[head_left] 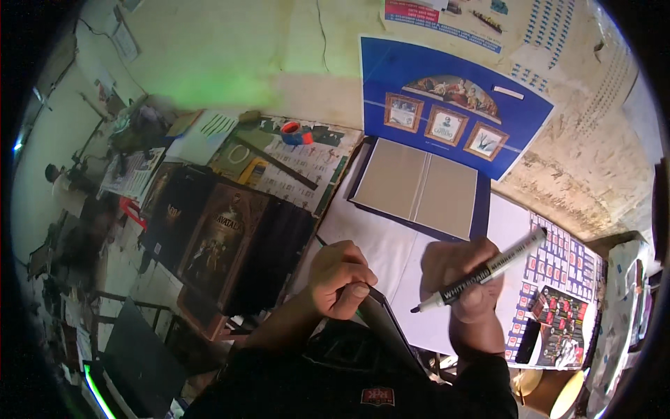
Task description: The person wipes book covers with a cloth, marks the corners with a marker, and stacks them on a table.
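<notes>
My right hand [476, 297] is closed round a white whiteboard marker [506, 261], uncapped, its dark tip pointing left and slightly down. My left hand [342, 279] pinches the top edge of a thin, dark-edged flat board [388, 320], seen nearly edge-on and leaning against my body. The marker tip stays apart from the board, to its right. Beyond both hands, an open dark blue folder-like case [483, 202] with beige inner panels [419, 187] lies on the white-covered table [370, 241].
Large dark printed boxes [223, 234] are stacked at the left. Behind them lie a blue-and-red tape roll [296, 133] and a dark flat strip [276, 163]. A blue printed sheet [447, 98] leans on the wall. Printed sheets [562, 321] and a black phone-like object [528, 342] lie right.
</notes>
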A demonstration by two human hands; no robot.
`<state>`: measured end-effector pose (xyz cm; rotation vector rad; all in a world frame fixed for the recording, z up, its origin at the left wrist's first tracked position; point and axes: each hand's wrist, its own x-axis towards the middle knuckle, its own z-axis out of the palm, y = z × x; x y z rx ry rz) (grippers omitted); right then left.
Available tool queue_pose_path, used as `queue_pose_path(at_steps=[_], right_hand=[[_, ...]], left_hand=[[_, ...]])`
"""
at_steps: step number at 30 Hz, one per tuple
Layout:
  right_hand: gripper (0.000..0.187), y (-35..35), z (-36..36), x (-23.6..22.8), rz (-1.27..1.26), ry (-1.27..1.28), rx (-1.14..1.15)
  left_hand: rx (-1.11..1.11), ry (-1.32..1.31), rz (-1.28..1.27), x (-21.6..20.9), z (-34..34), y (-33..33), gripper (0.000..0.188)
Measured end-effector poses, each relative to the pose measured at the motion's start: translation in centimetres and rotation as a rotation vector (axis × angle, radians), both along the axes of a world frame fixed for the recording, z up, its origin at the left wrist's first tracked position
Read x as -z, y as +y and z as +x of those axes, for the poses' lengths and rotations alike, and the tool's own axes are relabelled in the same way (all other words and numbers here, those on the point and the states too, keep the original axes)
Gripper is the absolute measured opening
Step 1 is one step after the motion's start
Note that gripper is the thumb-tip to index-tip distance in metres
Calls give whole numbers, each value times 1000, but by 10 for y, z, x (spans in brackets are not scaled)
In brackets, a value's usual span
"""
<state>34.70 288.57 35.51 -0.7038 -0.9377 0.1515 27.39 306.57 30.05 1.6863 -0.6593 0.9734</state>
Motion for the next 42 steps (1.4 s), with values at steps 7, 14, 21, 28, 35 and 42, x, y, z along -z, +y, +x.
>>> queue_pose_path(at_steps=[7,14,21,28,35,42], right_hand=[[33,20,-7,8,-17,170,48],[24,17,-5,15,-6,113,-98],[23,22,-14,16,-5,160,-65],[25,25,-16,16,12,102,-65],[24,27,-18,17,13,134,-68],[24,31,-24,15,-38,96,105]], left_hand=[[23,-22,-29,3,2,2,14],[19,-68,-49,4,3,0,15],[40,-75,-41,1,-1,4,14],[25,-80,-42,2,-6,7,15],[37,-89,-47,1,-10,9,15],[28,-70,-56,1,-15,10,15]])
